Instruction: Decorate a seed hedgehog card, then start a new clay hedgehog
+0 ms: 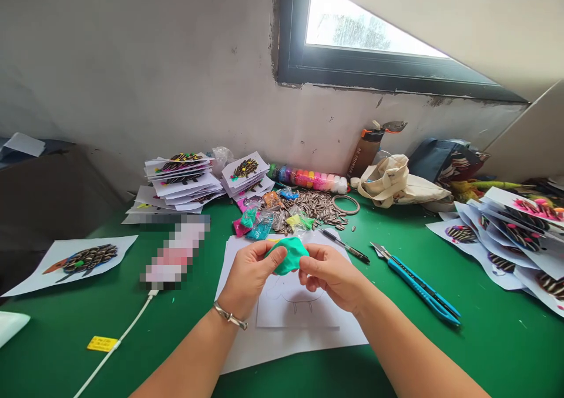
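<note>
A flattened lump of green modelling clay (289,256) is held up between both hands. My left hand (251,271) pinches its left side with thumb and fingers, and my right hand (330,271) grips its right edge. Beneath them lies a small sheet of paper (282,315) with a pencil outline and little legs, partly hidden by my hands. It rests on larger white paper (247,351). Just beyond are several small plastic packs of coloured clay (259,224) and a heap of striped sunflower seeds (317,207).
A blue utility knife (418,283) and a black pen (346,246) lie to the right. Stacks of seed-decorated papers (185,180) stand back left, more papers (515,233) at right. A white cable (118,342) crosses the green table (185,333). A brown bottle (366,151) stands by the wall.
</note>
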`<state>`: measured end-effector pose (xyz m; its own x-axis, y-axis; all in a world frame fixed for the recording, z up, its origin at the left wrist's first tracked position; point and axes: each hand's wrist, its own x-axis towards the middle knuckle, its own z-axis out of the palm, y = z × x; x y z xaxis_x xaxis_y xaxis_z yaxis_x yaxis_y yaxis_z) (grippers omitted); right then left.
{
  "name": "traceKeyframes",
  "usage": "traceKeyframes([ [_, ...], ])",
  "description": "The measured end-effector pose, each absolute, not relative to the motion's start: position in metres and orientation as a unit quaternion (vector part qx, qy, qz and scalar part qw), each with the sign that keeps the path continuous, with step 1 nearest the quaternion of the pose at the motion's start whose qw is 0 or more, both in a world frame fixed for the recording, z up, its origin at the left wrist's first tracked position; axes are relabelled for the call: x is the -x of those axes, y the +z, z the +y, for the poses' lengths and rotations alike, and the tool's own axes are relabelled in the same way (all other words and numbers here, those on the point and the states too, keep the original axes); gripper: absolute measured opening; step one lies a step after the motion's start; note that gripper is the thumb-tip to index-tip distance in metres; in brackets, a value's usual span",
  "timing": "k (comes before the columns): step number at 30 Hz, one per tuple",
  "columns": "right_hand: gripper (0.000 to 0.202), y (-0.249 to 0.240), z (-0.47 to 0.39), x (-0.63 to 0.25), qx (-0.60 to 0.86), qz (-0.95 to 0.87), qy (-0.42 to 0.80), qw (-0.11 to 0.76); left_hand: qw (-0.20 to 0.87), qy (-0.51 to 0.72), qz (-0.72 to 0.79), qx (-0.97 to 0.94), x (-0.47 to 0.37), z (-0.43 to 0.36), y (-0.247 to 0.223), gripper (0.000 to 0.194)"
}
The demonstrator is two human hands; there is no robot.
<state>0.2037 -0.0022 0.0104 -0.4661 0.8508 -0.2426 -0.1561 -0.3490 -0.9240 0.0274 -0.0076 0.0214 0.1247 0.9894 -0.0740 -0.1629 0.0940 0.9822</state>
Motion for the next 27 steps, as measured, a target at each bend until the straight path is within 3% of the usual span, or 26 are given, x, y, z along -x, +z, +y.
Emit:
traceKeyframes([
  [5, 0.034, 0.001, -0.008, -0.188, 0.376, -0.374, 0.765, 0.366, 0.550, 0.530, 0.468, -0.444, -0.030, -0.009, 0.020, 0.027],
  [10, 0.032, -0.002, -0.014, -0.176, 0.414, -0.408, 0.722, 0.377, 0.523, 0.546, 0.478, -0.448, -0.030, -0.009, 0.019, 0.024],
  [20, 0.029, 0.004, -0.015, -0.172, 0.434, -0.441, 0.670, 0.410, 0.558, 0.527, 0.467, -0.438, -0.032, -0.012, 0.020, 0.023],
  [27, 0.038, 0.003, -0.011, -0.182, 0.422, -0.439, 0.702, 0.370, 0.575, 0.534, 0.462, -0.412, -0.028, -0.009, 0.024, 0.023],
])
